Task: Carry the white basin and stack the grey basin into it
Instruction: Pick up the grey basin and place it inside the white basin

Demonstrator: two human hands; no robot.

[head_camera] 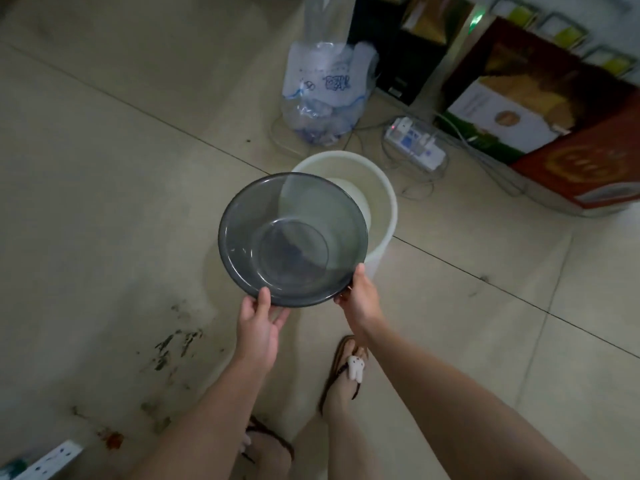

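A see-through grey basin (pixel 292 239) hangs in the air in front of me, tilted a little toward me. My left hand (pixel 259 322) grips its near rim at the lower left, thumb on top. My right hand (pixel 360 297) grips the near rim at the lower right. Behind and below it the white basin (pixel 377 199) stands on the tiled floor, its left part covered by the grey basin. The grey basin is above the white one, not inside it.
A clear plastic bag (pixel 327 95) stands on the floor beyond the white basin. A white power strip (pixel 415 145) with cables lies to the right, next to cardboard boxes (pixel 540 112). My sandalled feet (pixel 343 379) are below my hands. Another power strip (pixel 52 460) sits at the lower left.
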